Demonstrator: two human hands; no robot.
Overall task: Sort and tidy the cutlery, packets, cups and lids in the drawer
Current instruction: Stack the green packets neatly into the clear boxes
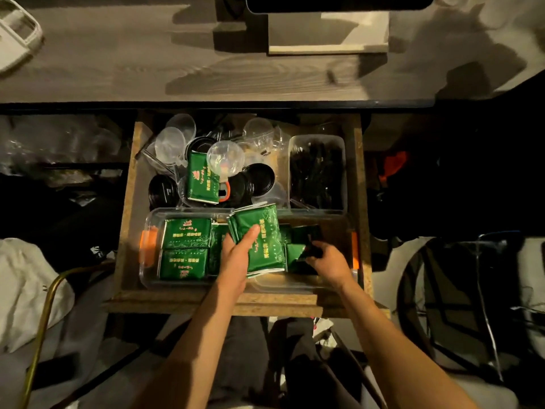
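Packet-sorting is under way: the left hand (240, 255) grips a stack of green packets (259, 236) over the clear tray (147, 231); the right hand (326, 261) pinches dark packets (309, 240) beside it. Next, probably, laying the stack among the filed packets just left of that hand.

Setting: dim home desk area. Evidence: grey wood-grain desktop (118, 54) above open chipboard drawer (358, 178); crumpled white cloth (26, 278) at left; black wire-frame chair (442, 305) at right.

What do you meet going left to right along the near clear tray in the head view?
Orange clip → flat green packets → left hand holding a packet stack → right hand → orange clip on the right.
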